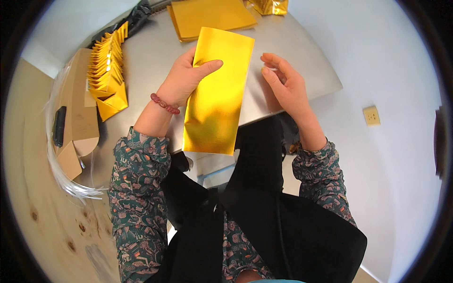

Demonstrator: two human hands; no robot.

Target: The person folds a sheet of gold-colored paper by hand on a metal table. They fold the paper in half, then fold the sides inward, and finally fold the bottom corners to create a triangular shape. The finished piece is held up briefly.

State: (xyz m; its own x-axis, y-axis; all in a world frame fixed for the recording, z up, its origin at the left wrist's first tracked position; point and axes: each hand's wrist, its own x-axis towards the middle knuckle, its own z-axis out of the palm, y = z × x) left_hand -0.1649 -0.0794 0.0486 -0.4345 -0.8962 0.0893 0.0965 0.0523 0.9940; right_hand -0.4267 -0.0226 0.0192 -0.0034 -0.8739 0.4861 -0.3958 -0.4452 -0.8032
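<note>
A long, shiny gold foil sheet (218,104), folded or flat, is gripped by my left hand (191,75), thumb across its front and the other fingers hidden behind. Its lower end hangs past the table's near edge. To the right of the sheet, my right hand (285,85) is apart from it, fingers loosely curved with a gap between thumb and forefinger and nothing seen in them. Beyond the held sheet, a stack of flat gold sheets (214,18) lies on the metal table (306,61).
On the left stands a row of folded gold foil pieces (107,70) beside an open cardboard box (81,113). Clear plastic strips (63,179) droop near the box. Black plastic (137,18) sits at the far left; another gold piece (271,6) lies at the far edge.
</note>
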